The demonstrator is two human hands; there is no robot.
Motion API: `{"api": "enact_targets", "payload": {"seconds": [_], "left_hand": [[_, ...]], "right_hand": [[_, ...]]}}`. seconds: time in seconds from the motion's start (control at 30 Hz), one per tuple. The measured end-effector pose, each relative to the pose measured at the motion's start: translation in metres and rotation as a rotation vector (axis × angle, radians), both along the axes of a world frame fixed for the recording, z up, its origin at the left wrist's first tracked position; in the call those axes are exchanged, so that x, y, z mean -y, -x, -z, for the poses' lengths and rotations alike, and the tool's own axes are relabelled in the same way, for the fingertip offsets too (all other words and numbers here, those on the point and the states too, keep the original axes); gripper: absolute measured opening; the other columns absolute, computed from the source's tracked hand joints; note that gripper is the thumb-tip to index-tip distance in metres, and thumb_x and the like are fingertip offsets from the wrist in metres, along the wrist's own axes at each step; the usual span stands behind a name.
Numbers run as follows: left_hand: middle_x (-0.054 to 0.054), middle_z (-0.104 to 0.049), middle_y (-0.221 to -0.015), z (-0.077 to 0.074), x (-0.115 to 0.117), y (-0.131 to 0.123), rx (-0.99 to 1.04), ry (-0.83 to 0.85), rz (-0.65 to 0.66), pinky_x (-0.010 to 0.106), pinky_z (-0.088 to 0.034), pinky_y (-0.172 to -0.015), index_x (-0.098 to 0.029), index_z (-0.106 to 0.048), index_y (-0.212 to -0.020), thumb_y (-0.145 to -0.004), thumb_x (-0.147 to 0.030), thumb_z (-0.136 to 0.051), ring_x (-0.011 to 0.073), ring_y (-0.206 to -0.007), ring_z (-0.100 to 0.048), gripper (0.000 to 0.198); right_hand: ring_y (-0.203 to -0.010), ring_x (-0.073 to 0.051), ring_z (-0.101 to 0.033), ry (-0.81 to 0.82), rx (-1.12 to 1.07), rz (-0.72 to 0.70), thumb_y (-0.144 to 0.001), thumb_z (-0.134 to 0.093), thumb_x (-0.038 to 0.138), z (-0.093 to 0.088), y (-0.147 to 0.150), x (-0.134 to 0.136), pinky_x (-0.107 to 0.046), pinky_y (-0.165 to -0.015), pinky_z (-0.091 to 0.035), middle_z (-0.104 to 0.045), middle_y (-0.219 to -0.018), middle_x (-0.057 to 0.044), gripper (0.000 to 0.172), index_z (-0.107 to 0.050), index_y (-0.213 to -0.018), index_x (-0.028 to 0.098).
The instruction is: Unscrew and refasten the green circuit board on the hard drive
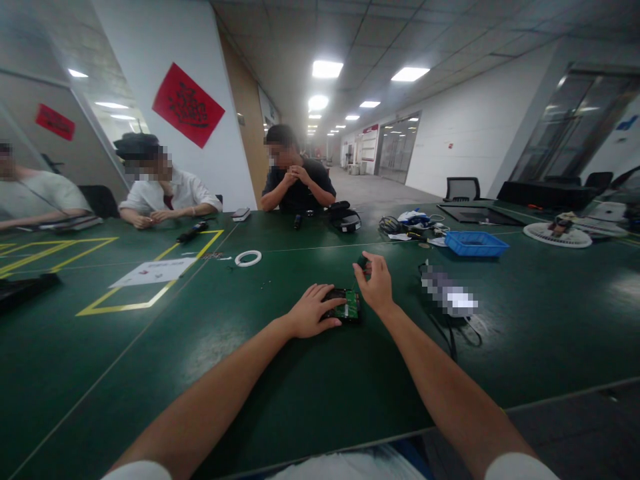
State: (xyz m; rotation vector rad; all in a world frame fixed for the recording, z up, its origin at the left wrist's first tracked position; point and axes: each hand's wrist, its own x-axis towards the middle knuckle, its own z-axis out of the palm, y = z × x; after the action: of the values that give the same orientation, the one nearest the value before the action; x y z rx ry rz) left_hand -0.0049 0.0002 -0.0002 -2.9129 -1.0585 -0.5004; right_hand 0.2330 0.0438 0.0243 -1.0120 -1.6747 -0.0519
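Observation:
A hard drive (353, 308) with a green circuit board facing up lies flat on the green table in front of me. My left hand (311, 313) grips it from the left, its fingers across the top and the thumb along the near edge, hiding much of the drive. Above the drive's right side, my right hand (376, 283) is closed around the dark handle of a screwdriver (361, 261). The screwdriver's thin shaft points down toward the board; whether its tip touches a screw is too small to tell.
Beyond my hands stand a blue tray (476, 244), tangled cables (390, 225) and a black pouch (345, 219). A white ring (248, 258) and a paper sheet (153, 272) lie to the left. A blurred-out device with a strap (453, 343) is at right. Several people sit across the table.

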Motion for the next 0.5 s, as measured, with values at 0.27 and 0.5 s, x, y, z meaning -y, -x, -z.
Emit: {"api": "enact_targets", "payload": {"seconds": [0.27,0.5], "left_hand": [[0.011,-0.032,-0.16,0.0012,-0.0012,-0.0004,0.011,0.008,-0.003,0.063,-0.024,-0.116,-0.036,-0.047,-0.15,-0.094,-0.067,-0.049,0.039,-0.143,-0.033,0.064],[0.011,-0.033,-0.159,-0.0003,-0.0002,-0.0009,0.011,0.002,0.002,0.063,-0.026,-0.116,-0.036,-0.047,-0.15,-0.094,-0.066,-0.049,0.0386,-0.142,-0.035,0.064]], "right_hand": [[-0.097,-0.024,-0.066,0.022,-0.024,-0.019,-0.097,-0.053,0.038,0.0016,0.0029,0.0002,-0.041,-0.078,-0.062,-0.055,-0.129,-0.016,0.045,-0.046,-0.137,0.02],[-0.083,-0.021,-0.065,0.028,-0.002,0.001,-0.096,-0.055,0.039,0.0015,0.0007,-0.0002,-0.041,-0.08,-0.06,-0.057,-0.119,-0.014,0.043,-0.048,-0.134,0.02]]}}
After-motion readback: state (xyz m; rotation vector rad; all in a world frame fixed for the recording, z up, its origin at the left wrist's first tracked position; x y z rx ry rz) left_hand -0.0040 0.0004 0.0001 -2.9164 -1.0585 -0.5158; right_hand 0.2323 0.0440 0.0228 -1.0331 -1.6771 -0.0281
